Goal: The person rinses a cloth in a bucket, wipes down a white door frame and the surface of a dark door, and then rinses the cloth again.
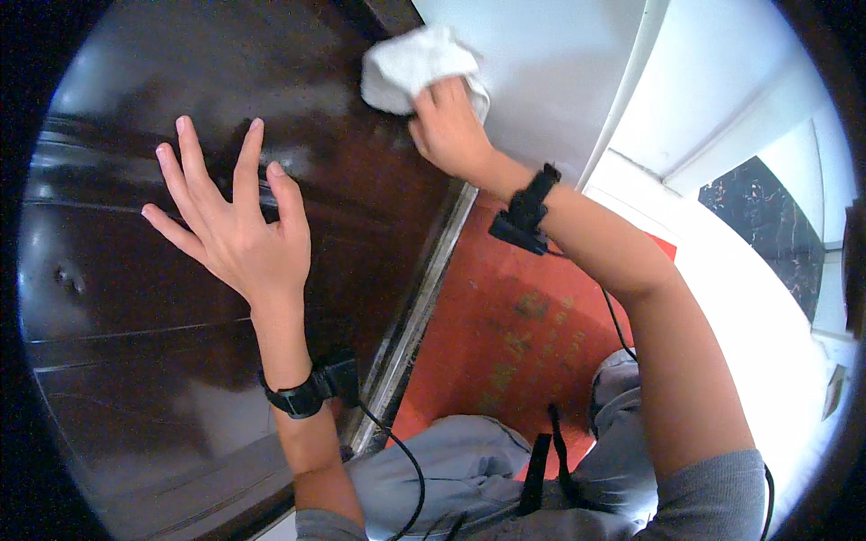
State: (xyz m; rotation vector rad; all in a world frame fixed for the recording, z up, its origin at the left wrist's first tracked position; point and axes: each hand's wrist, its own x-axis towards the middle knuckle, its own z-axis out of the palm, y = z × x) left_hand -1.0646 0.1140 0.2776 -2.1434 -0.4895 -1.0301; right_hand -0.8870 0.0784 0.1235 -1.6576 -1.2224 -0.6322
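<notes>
My right hand (453, 132) grips a folded white cloth (413, 67), slightly blurred. The cloth lies against the upper right edge of a glossy dark brown door panel (325, 270), where the panel borders a pale wall (541, 88). My left hand (250, 223) is spread over the panel's middle, fingers apart and holding nothing. Whether its palm touches the surface I cannot tell. A black strap with a small device (524, 209) circles my right wrist, and a similar strap (301, 392) is on my left wrist.
A metal strip (433, 291) runs along the panel's edge. Beyond it lies a red mat (487, 324) bearing worn writing, beside my grey-trousered legs (433, 466). Black cables (409, 453) hang from the wrist devices. White floor and a dark marbled panel (764, 223) appear at right.
</notes>
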